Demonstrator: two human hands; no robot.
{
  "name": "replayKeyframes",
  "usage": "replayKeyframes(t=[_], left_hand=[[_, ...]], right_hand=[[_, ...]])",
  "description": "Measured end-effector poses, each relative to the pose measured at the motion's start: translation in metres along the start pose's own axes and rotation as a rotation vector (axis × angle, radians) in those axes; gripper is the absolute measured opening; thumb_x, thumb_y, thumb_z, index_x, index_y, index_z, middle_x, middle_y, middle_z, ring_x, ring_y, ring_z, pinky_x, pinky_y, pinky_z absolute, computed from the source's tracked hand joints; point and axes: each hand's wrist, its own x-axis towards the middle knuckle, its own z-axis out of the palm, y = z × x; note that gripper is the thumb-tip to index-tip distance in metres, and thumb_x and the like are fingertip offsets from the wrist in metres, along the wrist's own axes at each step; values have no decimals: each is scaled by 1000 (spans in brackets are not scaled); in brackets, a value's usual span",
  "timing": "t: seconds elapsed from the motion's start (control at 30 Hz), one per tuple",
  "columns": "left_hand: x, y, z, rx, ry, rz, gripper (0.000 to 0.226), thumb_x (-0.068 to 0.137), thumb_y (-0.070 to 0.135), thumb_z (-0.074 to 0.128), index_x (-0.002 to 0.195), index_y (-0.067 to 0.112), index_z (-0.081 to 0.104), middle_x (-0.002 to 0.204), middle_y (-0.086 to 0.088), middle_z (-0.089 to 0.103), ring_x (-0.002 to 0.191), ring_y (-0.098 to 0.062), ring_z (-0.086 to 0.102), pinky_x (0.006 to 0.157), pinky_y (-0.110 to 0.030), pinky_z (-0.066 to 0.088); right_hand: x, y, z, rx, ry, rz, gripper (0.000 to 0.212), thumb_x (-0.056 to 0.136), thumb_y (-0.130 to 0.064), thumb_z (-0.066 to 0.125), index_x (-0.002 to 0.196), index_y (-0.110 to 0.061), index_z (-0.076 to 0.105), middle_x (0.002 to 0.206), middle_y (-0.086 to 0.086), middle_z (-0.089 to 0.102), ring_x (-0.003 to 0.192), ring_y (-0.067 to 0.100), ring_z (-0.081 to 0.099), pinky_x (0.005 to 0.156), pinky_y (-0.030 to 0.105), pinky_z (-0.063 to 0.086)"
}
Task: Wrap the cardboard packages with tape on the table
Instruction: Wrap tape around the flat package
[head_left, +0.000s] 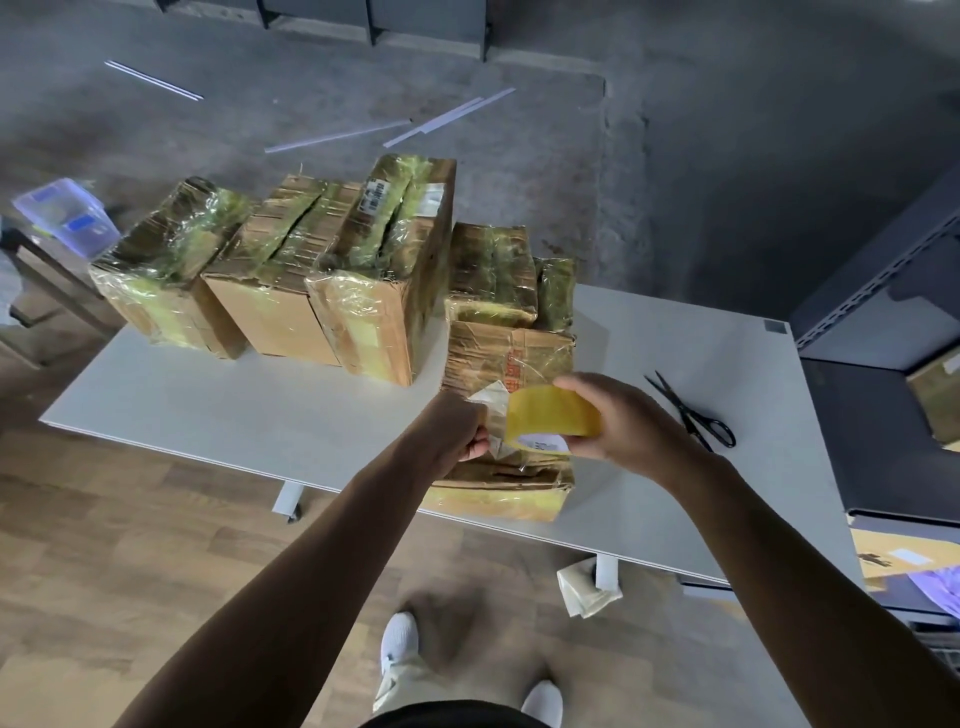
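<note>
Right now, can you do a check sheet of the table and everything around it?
Surface: white table.
Job's things: three tall boxes, taped, at the back; two smaller ones just beyond a flat box; yellow roll.
Clutter: scissors lying on the table, right of the flat box.
Hands: right hand holds the roll; left hand grips the tape end, above the flat box.
Cables: nothing seen.
Surroundings: clear tub at left, white strips lying beyond the table, grey shelf at right, crumpled paper under the table.

Bare forearms (311, 561), white sneakers (399, 642), dark garment (452, 716) at waist.
</note>
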Motion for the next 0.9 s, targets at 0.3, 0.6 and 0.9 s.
replayKeyframes(t=[0.3, 0.6, 0.9], left_hand=[[-6, -5, -7, -112, -88, 47, 19, 100, 13, 42, 90, 3, 54, 78, -11, 53, 69, -20, 55, 72, -35, 52], [-8, -5, 6, -161, -210, 11, 19, 95, 11, 56, 107, -3, 62, 104, -21, 69, 90, -26, 66, 77, -32, 56], [-10, -2, 12, -213, -218, -113, 5, 93, 10, 59, 89, 8, 58, 75, -6, 54, 69, -12, 48, 64, -23, 52]], right_hand=[[1, 2, -26, -21, 31, -47, 61, 69, -19, 85, 125, -17, 59, 124, 0, 62, 100, 13, 56, 83, 26, 41], [-3, -4, -20, -20, 53, -84, 61, 69, -20, 86, 123, -17, 59, 122, -1, 63, 99, 12, 58, 78, 15, 37], [-7, -1, -20, 63, 85, -56, 59, 69, -16, 84, 123, -17, 60, 117, -11, 58, 101, 1, 51, 83, 1, 32]])
